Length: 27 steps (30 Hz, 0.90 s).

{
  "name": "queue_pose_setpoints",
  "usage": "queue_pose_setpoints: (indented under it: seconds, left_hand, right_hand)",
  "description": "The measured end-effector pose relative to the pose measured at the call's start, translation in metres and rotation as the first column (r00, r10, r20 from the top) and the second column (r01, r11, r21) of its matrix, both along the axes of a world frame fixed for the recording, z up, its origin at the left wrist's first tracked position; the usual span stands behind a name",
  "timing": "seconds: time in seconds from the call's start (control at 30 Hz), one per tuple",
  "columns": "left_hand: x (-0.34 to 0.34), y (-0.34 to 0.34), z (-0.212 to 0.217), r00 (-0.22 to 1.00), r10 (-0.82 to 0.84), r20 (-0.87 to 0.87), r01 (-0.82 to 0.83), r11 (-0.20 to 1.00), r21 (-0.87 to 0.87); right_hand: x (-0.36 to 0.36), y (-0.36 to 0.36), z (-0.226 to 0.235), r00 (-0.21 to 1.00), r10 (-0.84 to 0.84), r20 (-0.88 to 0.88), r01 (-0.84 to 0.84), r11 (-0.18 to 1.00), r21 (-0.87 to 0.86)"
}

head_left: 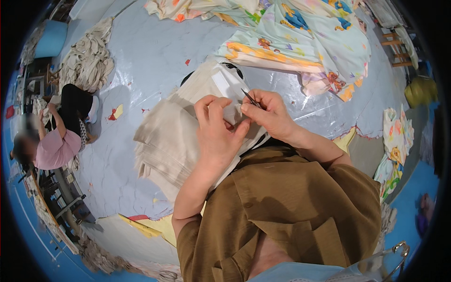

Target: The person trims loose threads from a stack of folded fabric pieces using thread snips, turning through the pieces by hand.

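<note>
While the head view looks straight down, both hands meet over a stack of beige fabric pieces (174,141) on the pale blue surface (155,56). Left hand (217,136): fingers curled, thumb and forefinger pinching the edge of the top piece, apparently to hold it taut and raised. Right hand (270,113): closed around small dark snips (250,98), blades pointing up and away from the wrist toward the pinched edge; likely positioned so for a close trim. Cannot tell whether the blades are parted.

Fabric: plain beige-grey, folded in flat layers, edges stepped below the left hand; a whiter patch just beyond the fingertips. It lies directly under and left of the hands.

Beyond the right hand: cartoon-print cloth (300,42), loosely heaped. Far left of the left hand: another person in pink (56,148), and a bundle of pale strips (89,56).
</note>
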<state>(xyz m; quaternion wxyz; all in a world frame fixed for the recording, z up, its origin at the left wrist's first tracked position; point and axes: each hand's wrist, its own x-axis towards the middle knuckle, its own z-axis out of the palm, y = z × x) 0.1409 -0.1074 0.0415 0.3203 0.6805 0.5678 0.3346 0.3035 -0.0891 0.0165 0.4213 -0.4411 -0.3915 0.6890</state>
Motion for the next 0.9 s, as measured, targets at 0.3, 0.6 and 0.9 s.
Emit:
queue_pose_setpoints:
  seconds: [0.3, 0.6, 0.9]
  left_hand:
    - [-0.013, -0.004, -0.011, 0.997, 0.043, 0.066, -0.052, 0.988, 0.147]
    - [-0.029, 0.007, -0.014, 0.726, 0.336, 0.6, 0.047, 0.846, -0.531]
    - [-0.031, 0.011, -0.019, 0.639, 0.351, 0.685, 0.09, 0.85, -0.519]
  right_hand:
    - [-0.011, 0.009, 0.007, 0.985, 0.073, 0.157, -0.096, 0.986, 0.138]
    - [-0.012, 0.003, -0.001, 0.981, -0.053, 0.188, 0.035, 0.995, 0.096]
    - [-0.007, -0.001, 0.004, 0.896, -0.083, 0.437, -0.134, 0.886, 0.443]
